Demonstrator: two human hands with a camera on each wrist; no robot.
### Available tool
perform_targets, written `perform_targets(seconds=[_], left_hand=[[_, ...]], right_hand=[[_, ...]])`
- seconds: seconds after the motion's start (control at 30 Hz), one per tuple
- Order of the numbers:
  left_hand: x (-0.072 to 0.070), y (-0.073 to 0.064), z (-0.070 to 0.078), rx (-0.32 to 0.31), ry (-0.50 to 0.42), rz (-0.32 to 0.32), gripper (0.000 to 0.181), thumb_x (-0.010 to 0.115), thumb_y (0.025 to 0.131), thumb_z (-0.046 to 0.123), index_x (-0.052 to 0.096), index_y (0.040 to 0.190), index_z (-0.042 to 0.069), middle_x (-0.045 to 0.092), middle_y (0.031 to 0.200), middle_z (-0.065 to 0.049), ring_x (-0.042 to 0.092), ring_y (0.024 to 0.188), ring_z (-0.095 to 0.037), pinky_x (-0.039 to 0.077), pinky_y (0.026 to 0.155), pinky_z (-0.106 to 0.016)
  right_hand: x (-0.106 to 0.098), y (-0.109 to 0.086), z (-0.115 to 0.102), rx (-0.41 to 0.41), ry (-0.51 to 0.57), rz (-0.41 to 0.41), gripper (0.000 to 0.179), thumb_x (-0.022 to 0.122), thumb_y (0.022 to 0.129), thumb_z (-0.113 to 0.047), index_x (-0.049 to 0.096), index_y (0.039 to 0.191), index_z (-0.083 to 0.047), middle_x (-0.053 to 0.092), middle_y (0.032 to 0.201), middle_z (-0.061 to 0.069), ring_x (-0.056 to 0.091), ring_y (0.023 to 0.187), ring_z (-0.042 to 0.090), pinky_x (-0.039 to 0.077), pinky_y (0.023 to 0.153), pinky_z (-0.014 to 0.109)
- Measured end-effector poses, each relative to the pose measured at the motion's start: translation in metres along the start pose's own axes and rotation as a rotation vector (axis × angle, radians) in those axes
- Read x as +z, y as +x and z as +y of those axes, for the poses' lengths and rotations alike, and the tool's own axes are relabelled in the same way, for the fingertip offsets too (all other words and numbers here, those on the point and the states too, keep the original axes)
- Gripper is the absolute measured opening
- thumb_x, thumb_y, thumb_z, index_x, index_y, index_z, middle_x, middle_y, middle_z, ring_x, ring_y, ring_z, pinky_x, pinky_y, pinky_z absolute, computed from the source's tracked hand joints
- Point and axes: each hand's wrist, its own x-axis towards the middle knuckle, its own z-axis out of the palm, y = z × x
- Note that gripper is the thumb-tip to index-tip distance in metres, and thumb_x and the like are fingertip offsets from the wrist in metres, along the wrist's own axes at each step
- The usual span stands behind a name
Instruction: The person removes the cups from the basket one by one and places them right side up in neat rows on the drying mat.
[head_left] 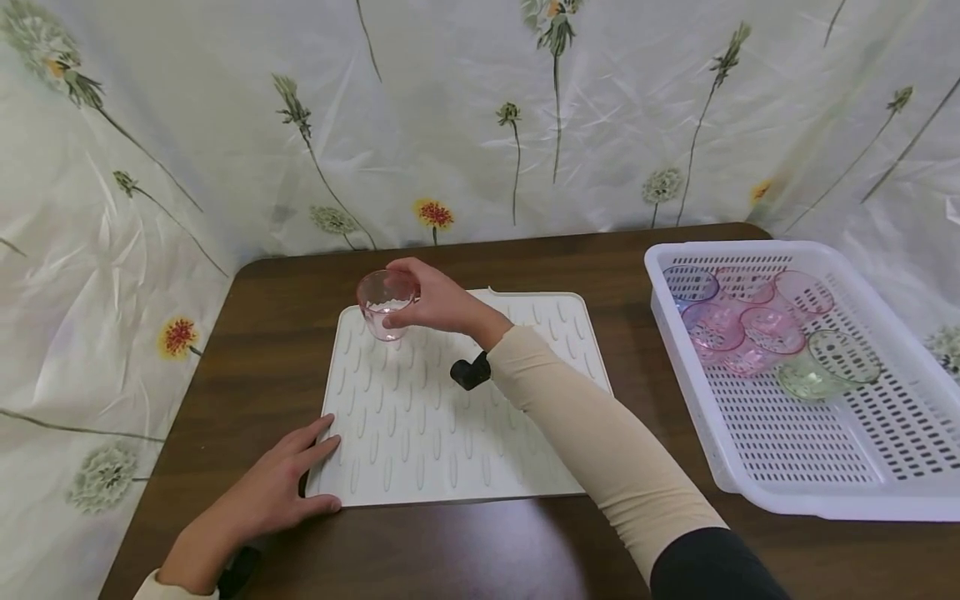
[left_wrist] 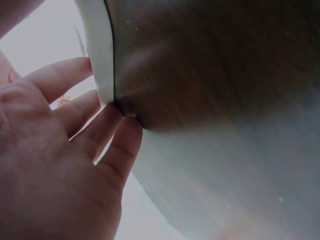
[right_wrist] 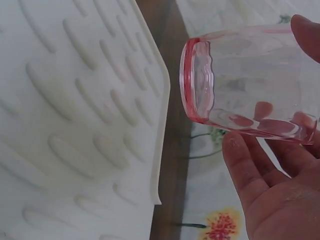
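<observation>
My right hand [head_left: 431, 302] grips a clear pink glass [head_left: 384, 303] just above the far left corner of a white ridged drying mat [head_left: 457, 433]. In the right wrist view the fingers [right_wrist: 250, 170] curl round the pink glass [right_wrist: 245, 80], whose red rim faces the mat [right_wrist: 75, 130]. My left hand [head_left: 281, 487] lies flat with straight fingers on the mat's near left corner. In the left wrist view its fingertips [left_wrist: 112, 122] touch the mat's edge [left_wrist: 97, 55] on the brown table [left_wrist: 225, 100].
A white perforated basket [head_left: 817, 467] at the right holds several pink, blue and green glasses [head_left: 742, 325]. The brown table [head_left: 480, 550] is backed by a flowered white curtain [head_left: 480, 117]. A black wrist camera [head_left: 470, 372] hangs under my right forearm.
</observation>
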Motion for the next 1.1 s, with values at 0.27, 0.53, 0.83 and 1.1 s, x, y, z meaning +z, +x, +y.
perform_targets(seconds=[0.27, 0.53, 0.83, 1.1], left_hand=[[-0.002, 0.003, -0.002, 0.011, 0.013, 0.016, 0.078, 0.083, 0.076, 0.045, 0.058, 0.138, 0.005, 0.041, 0.155, -0.020, 0.047, 0.135, -0.041, 0.045, 0.103, -0.057], [-0.004, 0.004, -0.001, 0.016, 0.019, 0.011, 0.079, 0.083, 0.076, 0.046, 0.058, 0.138, 0.005, 0.041, 0.155, -0.020, 0.047, 0.135, -0.041, 0.044, 0.104, -0.058], [-0.002, 0.000, -0.002, 0.021, 0.032, 0.035, 0.078, 0.083, 0.075, 0.046, 0.059, 0.137, 0.005, 0.043, 0.154, -0.020, 0.048, 0.135, -0.041, 0.045, 0.103, -0.057], [0.001, -0.002, -0.001, 0.028, 0.034, 0.045, 0.078, 0.083, 0.075, 0.046, 0.060, 0.137, 0.005, 0.044, 0.153, -0.019, 0.049, 0.134, -0.040, 0.046, 0.102, -0.057]], right_hand=[[0.009, 0.006, 0.003, 0.005, 0.066, 0.023, 0.078, 0.078, 0.086, -0.023, 0.036, 0.150, -0.013, 0.054, 0.147, 0.006, 0.052, 0.133, 0.022, 0.049, 0.106, 0.038], [0.021, 0.012, 0.010, 0.057, 0.043, 0.022, 0.082, 0.079, 0.084, -0.025, 0.033, 0.151, -0.013, 0.051, 0.149, 0.003, 0.047, 0.133, 0.021, 0.049, 0.106, 0.038], [0.032, 0.018, 0.016, 0.067, 0.022, 0.057, 0.080, 0.080, 0.084, -0.024, 0.035, 0.150, -0.014, 0.052, 0.148, 0.006, 0.049, 0.133, 0.023, 0.049, 0.106, 0.041], [0.041, 0.019, 0.027, 0.092, -0.018, 0.072, 0.083, 0.079, 0.084, -0.026, 0.034, 0.152, -0.014, 0.050, 0.149, 0.005, 0.052, 0.130, 0.023, 0.049, 0.105, 0.040]])
